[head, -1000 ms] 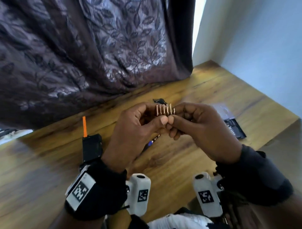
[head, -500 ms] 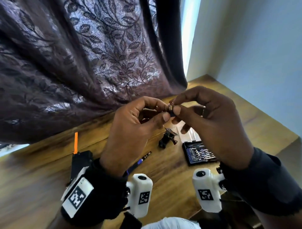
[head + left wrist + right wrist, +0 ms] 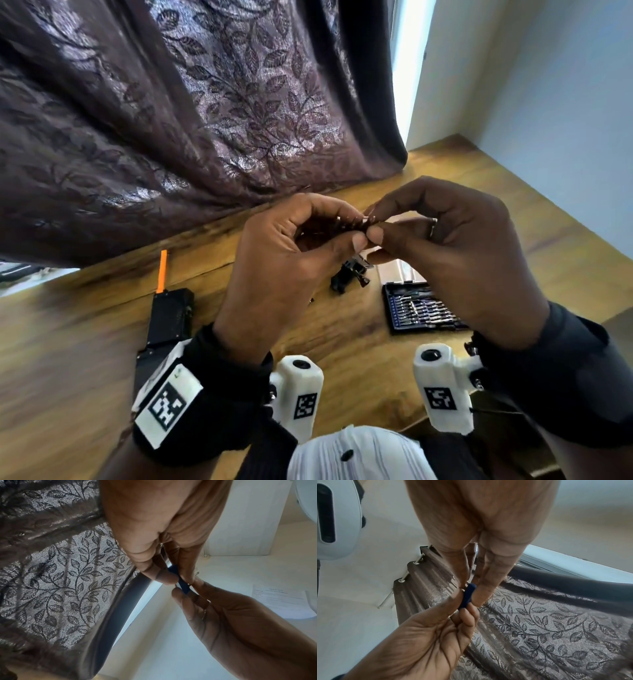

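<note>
Two hands meet at their fingertips: left hand [image 3: 284, 260] and right hand [image 3: 455, 253] each pinch, thumb against forefinger, one end of one dark blue strip [image 3: 467, 597]. Its long axis runs straight from one pinch to the other; its metal tips are too hidden to count. Below the fingers lie one black clip [image 3: 349, 274], one bit case [image 3: 423, 311] under the right fingers, and one black box [image 3: 169, 315] left of the left fingers. Beyond hangs one curtain [image 3: 205, 120].
</note>
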The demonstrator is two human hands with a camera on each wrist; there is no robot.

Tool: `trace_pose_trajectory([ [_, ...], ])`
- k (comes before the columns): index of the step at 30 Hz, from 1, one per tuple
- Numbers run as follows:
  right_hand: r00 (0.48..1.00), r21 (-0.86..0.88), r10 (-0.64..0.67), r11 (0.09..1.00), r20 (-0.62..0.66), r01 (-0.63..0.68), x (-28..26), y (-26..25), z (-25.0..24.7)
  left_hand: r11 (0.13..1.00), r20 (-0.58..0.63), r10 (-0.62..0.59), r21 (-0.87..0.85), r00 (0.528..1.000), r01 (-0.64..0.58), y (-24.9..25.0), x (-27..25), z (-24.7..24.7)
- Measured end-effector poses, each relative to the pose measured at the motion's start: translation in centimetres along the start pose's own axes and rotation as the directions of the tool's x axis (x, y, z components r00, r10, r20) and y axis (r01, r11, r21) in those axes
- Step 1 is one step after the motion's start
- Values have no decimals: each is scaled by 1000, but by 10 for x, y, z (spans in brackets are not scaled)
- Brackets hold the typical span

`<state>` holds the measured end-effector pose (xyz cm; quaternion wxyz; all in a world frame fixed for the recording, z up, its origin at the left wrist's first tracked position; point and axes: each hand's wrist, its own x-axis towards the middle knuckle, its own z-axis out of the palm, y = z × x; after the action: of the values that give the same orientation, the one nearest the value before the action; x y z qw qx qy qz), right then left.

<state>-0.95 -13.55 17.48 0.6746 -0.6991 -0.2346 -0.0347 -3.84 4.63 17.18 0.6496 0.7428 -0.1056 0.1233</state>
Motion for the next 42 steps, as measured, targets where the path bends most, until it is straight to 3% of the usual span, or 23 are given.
trace_pose_trajectory([
  [8, 998, -60, -44, 997, 49, 47, 6, 5, -17, 998, -9, -20, 60, 1000, 20, -3, 8, 13],
  [15, 996, -288, -65, 954, 53, 78, 11, 19, -20, 995, 17, -85, 53, 996, 84, -17, 11, 16],
  [27, 986, -310, 155, 942, 66, -127, 13, 56, 3, 918, -18, -298, 269, 954, 292, -37, 2, 1],
  [31, 989, -286, 148, 948, -4, -143, 19, 51, 7, 898, 18, -352, 288, 936, 332, -46, -5, 0],
  [34, 980, -125, 189, 973, -58, -195, 30, 44, -2, 895, 35, -405, 221, 914, 388, -51, -14, 1],
  [38, 973, 34, 230, 973, -19, -229, 32, 42, -11, 905, -26, -414, 97, 910, 415, -53, -9, -10],
  [42, 964, 65, 266, 962, -19, -264, 20, 47, -13, 896, -26, -441, 52, 897, 442, -55, 0, -15],
])
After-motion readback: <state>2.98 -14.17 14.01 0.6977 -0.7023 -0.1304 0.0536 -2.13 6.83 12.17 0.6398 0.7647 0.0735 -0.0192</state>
